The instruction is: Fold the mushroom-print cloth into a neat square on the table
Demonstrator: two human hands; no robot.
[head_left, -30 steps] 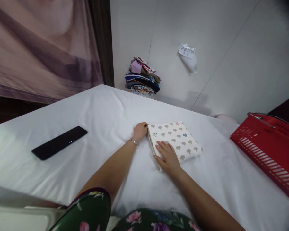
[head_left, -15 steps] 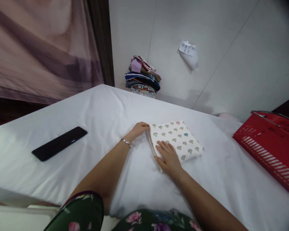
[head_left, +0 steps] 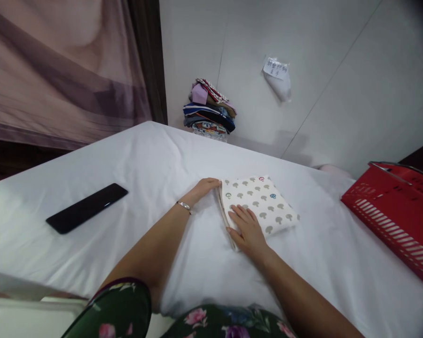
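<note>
A folded white cloth [head_left: 257, 199] printed with grey mushrooms and a few coloured ones lies on the white-covered table [head_left: 144, 155]. At its far left corner my left hand [head_left: 203, 188] has its fingertips closed on the edge; the thumb is mostly hidden. My right hand [head_left: 247, 232] rests on the near left part of the cloth, fingers stretched out flat and thumb by the left edge. Layers of the fold show along that left side.
On the left of the table lies a black flat slab [head_left: 87, 208]. A red plastic basket [head_left: 395, 211] stands at the right. Behind the table edge, a stack of folded fabrics [head_left: 209, 110] sits by the wall. A paper note [head_left: 278, 75] hangs there.
The left fingertips have shifted slightly at the cloth's corner. My right hand stays on the cloth, and the view has tilted very slightly.
</note>
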